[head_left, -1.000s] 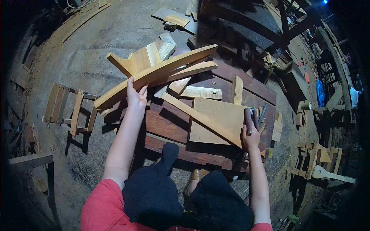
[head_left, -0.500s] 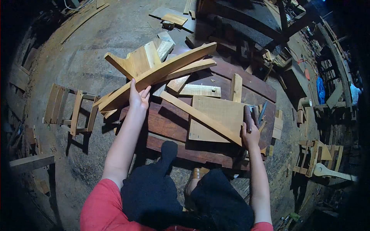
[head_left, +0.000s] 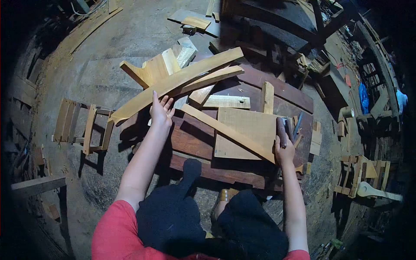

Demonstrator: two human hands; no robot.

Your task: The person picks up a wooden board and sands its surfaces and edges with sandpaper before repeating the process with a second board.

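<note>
My left hand [head_left: 161, 113] is at the near edge of a long, slightly curved wooden board [head_left: 182, 80], one fingertip against its face and the other fingers spread apart. That board lies across a pile of cut wood pieces. My right hand [head_left: 284, 152] is closed around a dark brown rod-like handle [head_left: 281, 132]; a second dark rod stands beside it, and their lower ends are hidden. Close to this hand, a narrow wooden strip [head_left: 229, 134] crosses a flat, square-cornered panel [head_left: 247, 121] diagonally.
A low reddish-brown wooden table [head_left: 190, 141] carries the pieces. Small slatted wooden frames stand on the floor at left [head_left: 91, 125] and right [head_left: 362, 175]. A spoon-shaped pale wooden piece [head_left: 372, 190] rests by the right frame. Dark machinery [head_left: 277, 26] stands at the back.
The long board has rolled so its broad face shows more and its left end sits flatter. My left fingers have spread away from it. My right hand stays at the dark handle.
</note>
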